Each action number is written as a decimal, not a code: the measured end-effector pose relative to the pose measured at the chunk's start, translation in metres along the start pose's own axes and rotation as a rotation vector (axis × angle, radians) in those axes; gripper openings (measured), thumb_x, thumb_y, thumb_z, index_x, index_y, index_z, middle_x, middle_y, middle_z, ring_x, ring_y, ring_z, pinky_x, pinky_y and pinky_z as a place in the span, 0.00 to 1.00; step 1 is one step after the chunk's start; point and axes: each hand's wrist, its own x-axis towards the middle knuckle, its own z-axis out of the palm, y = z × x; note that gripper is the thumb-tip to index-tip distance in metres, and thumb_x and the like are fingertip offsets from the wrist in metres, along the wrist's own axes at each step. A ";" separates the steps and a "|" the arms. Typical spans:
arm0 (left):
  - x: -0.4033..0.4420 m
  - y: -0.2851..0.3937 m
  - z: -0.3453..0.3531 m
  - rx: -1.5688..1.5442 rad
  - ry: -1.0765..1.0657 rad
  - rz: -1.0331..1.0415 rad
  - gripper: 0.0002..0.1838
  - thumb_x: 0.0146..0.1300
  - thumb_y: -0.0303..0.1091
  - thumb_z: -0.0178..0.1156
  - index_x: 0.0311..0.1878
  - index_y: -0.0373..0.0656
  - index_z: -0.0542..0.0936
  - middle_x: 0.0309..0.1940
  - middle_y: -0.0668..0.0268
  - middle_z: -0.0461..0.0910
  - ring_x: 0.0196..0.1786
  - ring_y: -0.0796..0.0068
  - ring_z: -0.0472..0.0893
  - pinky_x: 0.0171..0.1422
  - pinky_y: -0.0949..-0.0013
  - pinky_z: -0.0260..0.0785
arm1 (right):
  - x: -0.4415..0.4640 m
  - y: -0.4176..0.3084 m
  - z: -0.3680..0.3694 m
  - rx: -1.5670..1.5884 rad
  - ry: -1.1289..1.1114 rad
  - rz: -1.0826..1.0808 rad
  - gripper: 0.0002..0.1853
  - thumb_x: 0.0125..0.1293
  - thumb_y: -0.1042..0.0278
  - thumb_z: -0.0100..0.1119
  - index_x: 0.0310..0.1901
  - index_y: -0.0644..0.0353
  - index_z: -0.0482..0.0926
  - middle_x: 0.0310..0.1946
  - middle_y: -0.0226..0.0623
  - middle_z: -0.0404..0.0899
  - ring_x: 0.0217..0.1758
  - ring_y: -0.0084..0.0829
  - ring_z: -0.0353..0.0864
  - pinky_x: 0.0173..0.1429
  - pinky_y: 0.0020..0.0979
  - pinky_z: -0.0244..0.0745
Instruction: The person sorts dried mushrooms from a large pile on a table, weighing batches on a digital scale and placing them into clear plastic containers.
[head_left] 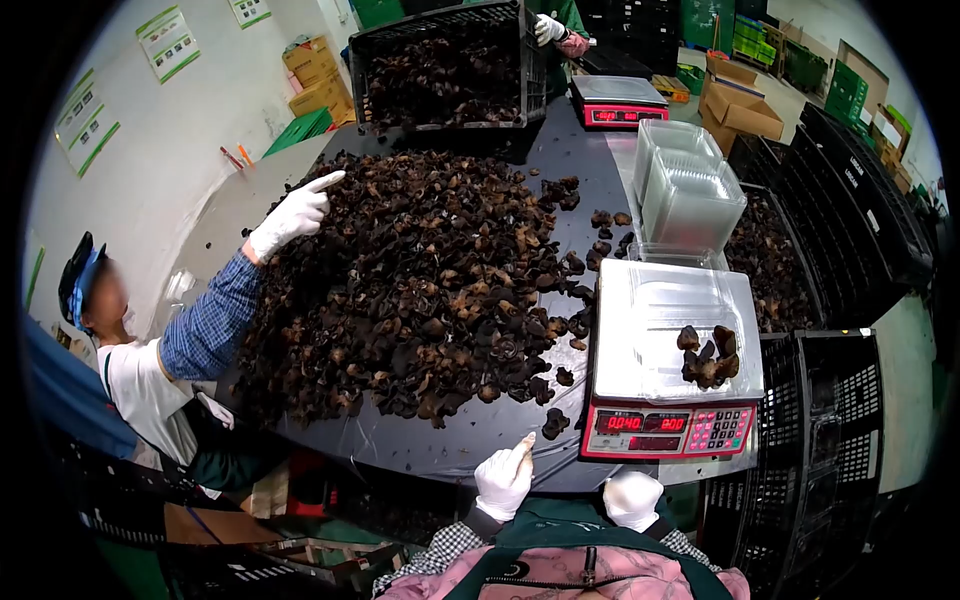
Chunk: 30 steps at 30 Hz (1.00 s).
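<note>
At the near edge of the dark plastic-sheeted table (400, 448), our white-gloved left hand (505, 482) is extending one finger near a small dark-brown fungus piece (555, 423). Our white-gloved right hand (632, 498) is curling inward; we cannot tell whether either is gripping anything. We are reading 0.040 on the silver-topped red digital scale (672, 340), which is bearing fungus clumps (712, 372), right of a broad dark-brown fungus heap (400, 290).

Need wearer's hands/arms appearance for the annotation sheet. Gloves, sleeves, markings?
Left hand and right hand: both in white, close-fitting gloves with separate fingers visible on the left; no printed markings that I can make out. Forearms: black-and-white checkered fabric sleeves, with a dark cuff at the left wrist.
</note>
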 end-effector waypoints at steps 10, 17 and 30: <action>0.001 0.000 0.002 0.006 0.022 0.004 0.18 0.59 0.22 0.69 0.53 0.47 0.88 0.23 0.69 0.77 0.23 0.68 0.77 0.28 0.63 0.68 | 0.004 -0.004 -0.006 -0.001 -0.033 0.024 0.19 0.51 0.71 0.73 0.18 0.51 0.66 0.15 0.31 0.64 0.17 0.38 0.68 0.23 0.41 0.61; 0.002 0.004 -0.002 -0.001 -0.010 -0.037 0.17 0.58 0.19 0.68 0.51 0.45 0.88 0.26 0.65 0.81 0.24 0.65 0.79 0.30 0.63 0.71 | -0.001 -0.001 -0.005 -0.098 -0.097 -0.015 0.19 0.51 0.71 0.72 0.18 0.52 0.66 0.15 0.32 0.63 0.17 0.39 0.67 0.23 0.41 0.60; -0.001 0.001 -0.001 0.026 -0.012 -0.010 0.17 0.58 0.20 0.67 0.52 0.44 0.87 0.26 0.65 0.81 0.24 0.65 0.79 0.30 0.63 0.71 | -0.001 0.000 -0.002 -0.040 -0.042 0.012 0.20 0.53 0.72 0.71 0.18 0.52 0.64 0.15 0.32 0.62 0.17 0.40 0.66 0.23 0.42 0.60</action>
